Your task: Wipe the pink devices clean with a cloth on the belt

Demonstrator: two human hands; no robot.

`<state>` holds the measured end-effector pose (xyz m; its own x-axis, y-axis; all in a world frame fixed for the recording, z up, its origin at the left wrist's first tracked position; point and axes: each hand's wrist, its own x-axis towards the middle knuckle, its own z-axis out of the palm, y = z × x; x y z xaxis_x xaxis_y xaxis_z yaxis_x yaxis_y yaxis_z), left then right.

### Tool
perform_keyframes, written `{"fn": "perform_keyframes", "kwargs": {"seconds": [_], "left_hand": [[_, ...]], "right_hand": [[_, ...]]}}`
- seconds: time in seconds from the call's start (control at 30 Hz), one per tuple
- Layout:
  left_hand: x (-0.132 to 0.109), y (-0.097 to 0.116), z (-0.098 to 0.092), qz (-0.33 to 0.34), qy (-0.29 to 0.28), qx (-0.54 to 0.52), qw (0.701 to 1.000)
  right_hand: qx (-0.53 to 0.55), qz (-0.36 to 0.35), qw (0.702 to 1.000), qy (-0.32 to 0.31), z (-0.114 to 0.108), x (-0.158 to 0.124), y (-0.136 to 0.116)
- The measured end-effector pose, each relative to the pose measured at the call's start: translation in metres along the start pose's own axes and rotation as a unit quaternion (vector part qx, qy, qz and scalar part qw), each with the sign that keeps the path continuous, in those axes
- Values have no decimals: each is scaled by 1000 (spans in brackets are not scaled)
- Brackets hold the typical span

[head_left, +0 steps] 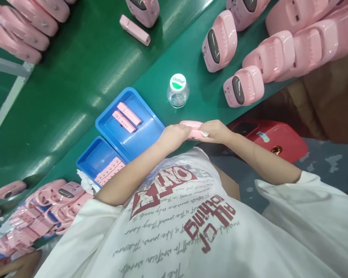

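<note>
Both hands hold one glossy pink plastic housing (195, 125) just off the green table's near edge, in front of the shirt. My left hand (175, 136) is closed round its left end. On the other end my right hand (216, 131) grips, with a small white piece (204, 134), perhaps cloth or tissue, showing at its fingertips. Fingers cover much of the housing. A clear jar (178, 92) with a white and green lid stands beyond the hands. To the left, a blue tray (146, 133) contains two slim pink bars (129, 113).
A smaller blue tray (88, 154) holds several pink pieces. Pink handled devices with dark windows (220, 41) line the table's right side. More pink parts (40, 220) are heaped lower left. A red case (274, 141) sits below the edge. Another person's arm (20, 266) shows lower left.
</note>
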<state>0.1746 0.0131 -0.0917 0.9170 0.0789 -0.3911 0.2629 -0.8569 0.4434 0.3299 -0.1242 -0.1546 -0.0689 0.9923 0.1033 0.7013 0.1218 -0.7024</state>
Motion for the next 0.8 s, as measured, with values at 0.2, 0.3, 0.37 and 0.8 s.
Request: {"fn": "perform_keyframes", "kwargs": {"seconds": [0.2,0.3,0.37,0.8], "left_hand": [[-3,-21,18,29,116,-148,982],[-10,-27,33,4,172,-175,969],[-12,-30,41,-15,190,-183,965],[-82,2,10,9,325,-255,911]], "right_hand": [[-63,38,997,15,-15,-9,-6],[-76,41,995,41,-19,-16,-8],[-92,45,994,47,-17,-20,-9],[82,-57,989,105,-49,9,-83]]}}
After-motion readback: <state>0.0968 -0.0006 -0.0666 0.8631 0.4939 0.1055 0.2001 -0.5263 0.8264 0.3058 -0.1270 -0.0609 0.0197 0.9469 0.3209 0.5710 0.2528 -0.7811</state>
